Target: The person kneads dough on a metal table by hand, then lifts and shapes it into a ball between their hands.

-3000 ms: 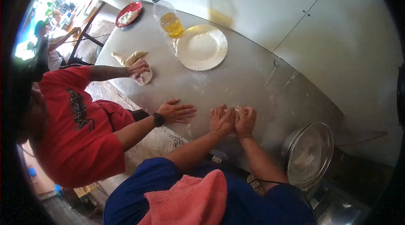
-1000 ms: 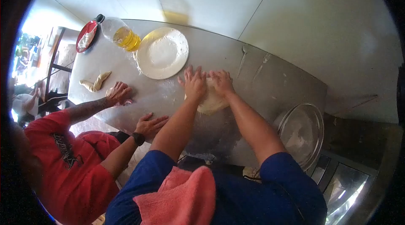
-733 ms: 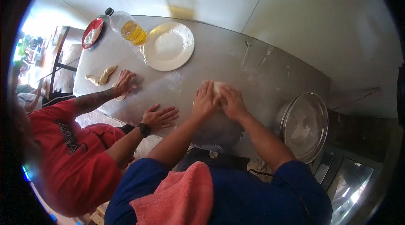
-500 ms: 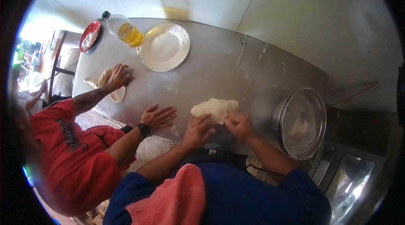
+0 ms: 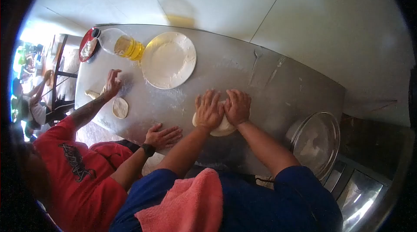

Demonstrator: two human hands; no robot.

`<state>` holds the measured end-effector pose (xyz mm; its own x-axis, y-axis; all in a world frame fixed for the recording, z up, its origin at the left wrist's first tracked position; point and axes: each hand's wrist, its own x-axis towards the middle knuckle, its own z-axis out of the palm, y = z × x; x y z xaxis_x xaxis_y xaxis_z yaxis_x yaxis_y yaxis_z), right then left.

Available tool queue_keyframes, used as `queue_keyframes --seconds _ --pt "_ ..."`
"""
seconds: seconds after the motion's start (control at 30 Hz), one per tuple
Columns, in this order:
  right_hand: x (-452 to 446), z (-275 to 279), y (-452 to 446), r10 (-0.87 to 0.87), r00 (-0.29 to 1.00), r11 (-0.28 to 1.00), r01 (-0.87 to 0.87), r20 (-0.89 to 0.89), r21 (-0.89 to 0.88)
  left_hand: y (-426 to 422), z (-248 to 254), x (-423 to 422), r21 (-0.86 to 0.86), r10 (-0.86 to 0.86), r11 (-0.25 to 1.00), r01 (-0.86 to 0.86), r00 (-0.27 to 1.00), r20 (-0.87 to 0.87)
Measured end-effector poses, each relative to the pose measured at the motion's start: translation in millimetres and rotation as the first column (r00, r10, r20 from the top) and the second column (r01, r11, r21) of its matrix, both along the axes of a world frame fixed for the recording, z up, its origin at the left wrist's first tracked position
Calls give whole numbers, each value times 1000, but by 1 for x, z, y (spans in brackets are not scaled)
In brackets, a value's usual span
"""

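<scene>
1. The left hand [image 5: 209, 111] and right hand [image 5: 238, 108] lie side by side, palms down, on a pale lump of dough [image 5: 222, 130] near the middle of a metal table [image 5: 269, 106].
2. The fingers of both are stretched forward over the dough, unclenched and gripping nothing; the palms seem to be pressing.
3. The dough is gathered into one piece, so mixing looks done. It appears thick and rounded, not flattened or divided; its far side is hidden by the hands.
4. To the left, a co-worker's piece looks further along: a flat round [image 5: 120, 108] on the table, with an unshaped strip [image 5: 92, 94] near it.
5. Beyond stand a floury plate [image 5: 169, 85] and an oil bottle [image 5: 129, 48], apart from the hands.
</scene>
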<state>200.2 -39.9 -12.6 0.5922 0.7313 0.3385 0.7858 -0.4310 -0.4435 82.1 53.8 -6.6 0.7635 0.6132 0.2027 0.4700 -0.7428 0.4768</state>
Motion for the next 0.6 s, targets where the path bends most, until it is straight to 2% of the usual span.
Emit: queue_keyframes --seconds 0.07,0.13,0.23,0.27,0.33,0.37,0.43,0.57,0.6 --pt "19 -4 29 -9 1000 1000 9 30 14 29 -3 29 46 -11 999 11 1000 -4" --pt "37 -4 61 -92 995 996 91 38 26 58 3 57 79 138 987 -139 990 24" --pt "50 -4 80 -100 995 994 98 25 51 75 -4 75 132 186 972 -192 981 58" --pt "49 -7 78 -104 994 993 103 19 53 73 -10 71 136 182 973 -187 982 52" --pt "45 -10 65 -50 999 997 50 2 51 63 -13 58 -52 42 998 -38 997 65" --pt "39 -9 57 -48 999 998 48 -5 51 56 -12 50 -51 44 998 -41 997 58" --pt "27 -3 39 -18 999 998 20 -31 66 38 -9 36 -84 113 991 -101 982 149" --pt "-10 1 -13 50 989 996 -39 -140 80 -3 -10 -5 17 78 997 -79 993 88" --pt "-19 -6 -29 102 982 995 -101 -157 18 -14 -7 -18 35 63 997 -64 998 23"
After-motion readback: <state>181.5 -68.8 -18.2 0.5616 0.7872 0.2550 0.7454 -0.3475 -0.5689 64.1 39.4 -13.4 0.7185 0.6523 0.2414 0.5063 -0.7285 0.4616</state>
